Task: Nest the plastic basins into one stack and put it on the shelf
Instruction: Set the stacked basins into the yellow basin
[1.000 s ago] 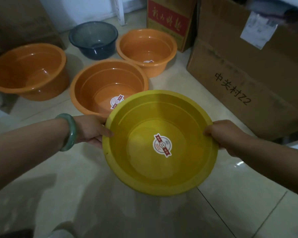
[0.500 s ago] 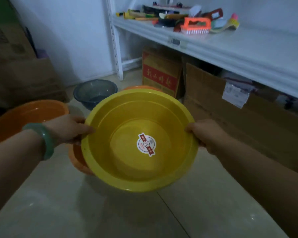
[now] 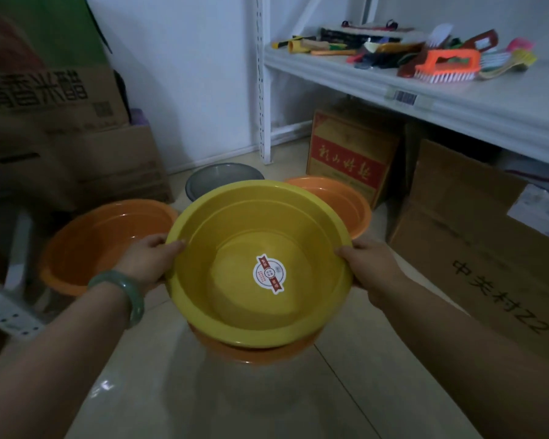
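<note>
Holding the yellow basin (image 3: 257, 264) by opposite rim edges, my left hand (image 3: 146, 264) and right hand (image 3: 371, 267) each pinch the lip, directly over an orange basin (image 3: 254, 351) on the floor. I judge the worst risk is lowering it tilted, so it wedges crooked and the stack sits lopsided. Thin rim grips could slip. Two more orange basins (image 3: 105, 242) and a grey basin (image 3: 219, 179) wait; the shelf (image 3: 457, 99) is cluttered with brushes (image 3: 444, 66).

Both arms extended forward from lower frame corners. Left hand (image 3: 146, 264) at centre-left, fingers curled, thumb on top, green bangle (image 3: 126, 296) at wrist. Right hand (image 3: 370, 267) centre-right, mirrored, closed grip.
</note>
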The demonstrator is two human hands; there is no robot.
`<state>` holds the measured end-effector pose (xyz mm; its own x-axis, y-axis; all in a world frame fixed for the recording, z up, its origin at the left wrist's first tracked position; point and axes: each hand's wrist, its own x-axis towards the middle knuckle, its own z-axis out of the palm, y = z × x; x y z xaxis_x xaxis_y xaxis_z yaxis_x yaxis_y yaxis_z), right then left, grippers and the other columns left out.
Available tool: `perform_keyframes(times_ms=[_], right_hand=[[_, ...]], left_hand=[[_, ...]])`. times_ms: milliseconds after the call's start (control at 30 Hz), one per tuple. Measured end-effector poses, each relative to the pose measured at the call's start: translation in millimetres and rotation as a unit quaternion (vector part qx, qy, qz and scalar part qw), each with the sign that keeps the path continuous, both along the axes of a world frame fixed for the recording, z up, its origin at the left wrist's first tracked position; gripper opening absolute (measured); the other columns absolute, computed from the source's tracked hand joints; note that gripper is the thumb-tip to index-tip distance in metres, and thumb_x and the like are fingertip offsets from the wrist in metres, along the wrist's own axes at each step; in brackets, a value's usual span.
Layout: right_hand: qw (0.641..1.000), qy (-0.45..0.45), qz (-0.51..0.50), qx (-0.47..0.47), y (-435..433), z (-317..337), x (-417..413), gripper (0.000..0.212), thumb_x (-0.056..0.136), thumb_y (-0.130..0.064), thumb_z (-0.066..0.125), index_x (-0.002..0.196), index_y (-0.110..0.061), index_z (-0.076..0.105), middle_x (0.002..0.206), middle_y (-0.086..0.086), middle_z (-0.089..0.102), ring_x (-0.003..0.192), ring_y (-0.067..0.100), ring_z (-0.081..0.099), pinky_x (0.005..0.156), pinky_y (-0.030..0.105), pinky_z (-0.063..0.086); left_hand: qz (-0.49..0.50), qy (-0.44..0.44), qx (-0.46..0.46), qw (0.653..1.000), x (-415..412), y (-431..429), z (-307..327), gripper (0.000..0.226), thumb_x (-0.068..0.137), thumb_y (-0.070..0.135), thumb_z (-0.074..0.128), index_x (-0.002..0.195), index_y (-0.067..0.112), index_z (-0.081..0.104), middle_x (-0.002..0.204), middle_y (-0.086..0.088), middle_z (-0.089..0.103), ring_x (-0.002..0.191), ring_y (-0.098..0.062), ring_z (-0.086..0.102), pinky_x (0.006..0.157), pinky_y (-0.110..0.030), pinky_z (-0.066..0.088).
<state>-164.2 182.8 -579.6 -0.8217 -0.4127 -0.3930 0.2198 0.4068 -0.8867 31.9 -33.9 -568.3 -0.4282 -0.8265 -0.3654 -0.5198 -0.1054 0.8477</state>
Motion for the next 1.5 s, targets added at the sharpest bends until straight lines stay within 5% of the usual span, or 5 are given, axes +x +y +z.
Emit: perform_keyframes(times_ms=[100, 367, 800, 967, 1500], right_hand=[[1.000, -0.016, 0.000, 0.007, -6.1, -12.8, 7.3, 0.032, 0.090, -0.013, 0.058, 0.121, -0.009, 0.062, 0.100, 0.011, 0.065, 0.092, 0.030, 0.064, 0.075, 0.040, 0.053], [0.999, -0.013, -0.022, 0.031, -12.6, -44.5, 14.9, 0.050, 0.089, -0.007, 0.058, 0.138, -0.009, 0.049, 0.113, 0.016, 0.062, 0.091, 0.031, 0.063, 0.082, 0.044, 0.055], [0.978, 0.121, -0.004, 0.170, -35.2, -70.6, 10.9, 0.053, 0.080, -0.016, 0.060, 0.132, -0.023, 0.056, 0.095, 0.001, 0.069, 0.089, 0.023, 0.066, 0.080, 0.041, 0.057], [0.970, 0.148, 0.003, 0.193, -31.9, -83.3, 12.2, 0.051, 0.078, -0.017, 0.062, 0.128, -0.022, 0.060, 0.120, 0.006, 0.065, 0.105, 0.025, 0.062, 0.088, 0.045, 0.054], [0.991, 0.015, 0.025, 0.134, -35.8, -102.8, -8.8, 0.070, 0.082, -0.007, 0.054, 0.146, -0.030, 0.036, 0.139, 0.010, 0.050, 0.100, 0.026, 0.054, 0.079, 0.041, 0.052]], left_hand=[[-0.001, -0.045, -0.024, 0.999, 2.9, -10.3, -22.7, 0.036, 0.084, 0.030, 0.060, 0.119, 0.021, 0.060, 0.106, -0.010, 0.068, 0.094, -0.031, 0.065, 0.089, -0.045, 0.052], [-0.057, -0.094, -0.095, 0.989, 4.2, -15.0, -50.8, 0.047, 0.086, 0.026, 0.061, 0.131, 0.019, 0.055, 0.124, -0.011, 0.065, 0.108, -0.030, 0.061, 0.097, -0.040, 0.046], [-0.093, -0.128, -0.119, 0.980, 3.0, -33.8, -93.2, 0.046, 0.085, 0.028, 0.059, 0.130, 0.026, 0.055, 0.114, -0.009, 0.069, 0.094, -0.027, 0.062, 0.089, -0.040, 0.049], [-0.114, -0.170, -0.135, 0.970, -3.5, -30.3, -99.6, 0.041, 0.087, 0.026, 0.056, 0.128, 0.023, 0.057, 0.117, -0.011, 0.067, 0.097, -0.029, 0.061, 0.084, -0.036, 0.047], [-0.109, -0.140, -0.065, 0.982, -2.9, -34.2, -113.1, 0.048, 0.085, 0.026, 0.062, 0.132, 0.028, 0.052, 0.092, -0.003, 0.062, 0.081, -0.023, 0.063, 0.082, -0.035, 0.052]])
